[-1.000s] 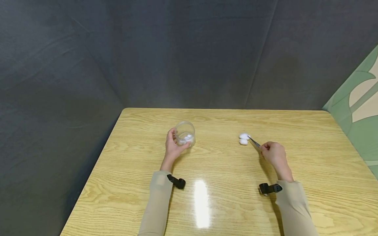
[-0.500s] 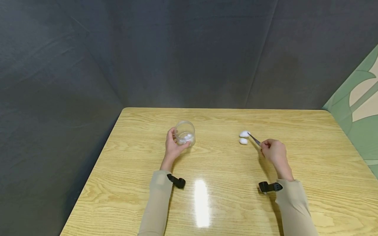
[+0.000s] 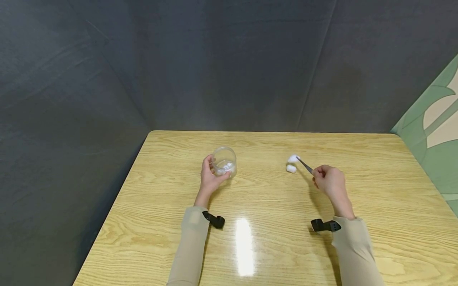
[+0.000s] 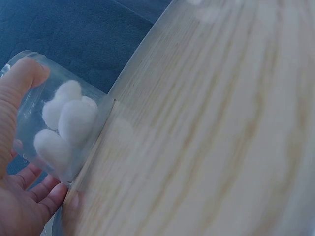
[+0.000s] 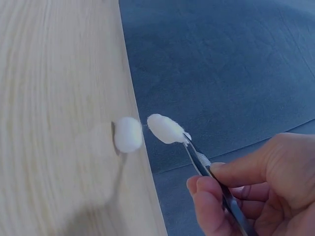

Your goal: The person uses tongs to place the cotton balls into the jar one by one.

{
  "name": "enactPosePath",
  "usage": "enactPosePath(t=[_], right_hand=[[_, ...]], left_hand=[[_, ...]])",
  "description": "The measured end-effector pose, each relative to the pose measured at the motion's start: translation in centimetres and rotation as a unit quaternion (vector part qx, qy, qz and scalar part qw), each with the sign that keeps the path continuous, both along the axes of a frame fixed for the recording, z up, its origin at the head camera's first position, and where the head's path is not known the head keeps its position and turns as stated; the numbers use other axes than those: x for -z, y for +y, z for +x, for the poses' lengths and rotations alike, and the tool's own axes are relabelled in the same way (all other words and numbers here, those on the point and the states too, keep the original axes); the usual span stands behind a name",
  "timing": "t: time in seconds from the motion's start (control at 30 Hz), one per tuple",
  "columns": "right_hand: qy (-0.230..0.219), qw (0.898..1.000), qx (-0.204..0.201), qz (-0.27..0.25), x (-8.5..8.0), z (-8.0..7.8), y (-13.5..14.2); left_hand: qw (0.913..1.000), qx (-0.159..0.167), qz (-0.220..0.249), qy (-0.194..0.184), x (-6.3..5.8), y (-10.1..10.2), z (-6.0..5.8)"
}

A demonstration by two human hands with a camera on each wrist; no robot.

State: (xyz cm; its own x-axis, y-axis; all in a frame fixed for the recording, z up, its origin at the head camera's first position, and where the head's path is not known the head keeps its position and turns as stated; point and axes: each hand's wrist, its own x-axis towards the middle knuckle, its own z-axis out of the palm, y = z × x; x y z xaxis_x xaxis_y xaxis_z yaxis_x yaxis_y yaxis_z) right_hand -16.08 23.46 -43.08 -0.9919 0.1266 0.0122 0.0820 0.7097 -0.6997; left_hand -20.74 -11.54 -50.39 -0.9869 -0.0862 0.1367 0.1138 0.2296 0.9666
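Observation:
My left hand grips a clear plastic jar from its left side, thumb in front and fingers behind. Several white cotton balls lie in the jar's bottom, as the left wrist view shows. On the right, my right hand pinches a pair of dark metal tweezers between thumb and fingers. Their tips clasp one cotton ball, held up off the table. Just below it in the head view, a second cotton ball rests on the tabletop; a thin fibre stretches between the two in the right wrist view.
The wood-grain table ends at a back edge before a dark cloth backdrop. A green leaf-patterned panel stands at the right. Glare from a light falls on the front middle of the tabletop.
The tweezers have lifted the upper cotton ball away from the other one, moving up and slightly left with my right hand. The lower ball has shifted slightly too. My left hand and the jar stay put.

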Motion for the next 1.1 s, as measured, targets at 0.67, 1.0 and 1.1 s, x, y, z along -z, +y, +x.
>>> enactPosePath(t=[0.67, 1.0, 1.1], right_hand=[[0.04, 0.999, -0.009, -0.015, -1.3, 0.2, -1.6], [0.047, 0.999, -0.009, -0.022, -2.2, 0.1, -2.7], [0.048, 0.998, -0.01, -0.028, -2.6, 0.0, -3.1]], left_hand=[[0.9999, -0.007, -0.013, 0.005, 0.2, 0.0, 0.0], [1.0, -0.003, -0.008, 0.003, 0.1, 0.0, 0.0], [1.0, 0.0, -0.009, 0.004, 0.1, 0.0, 0.0]])
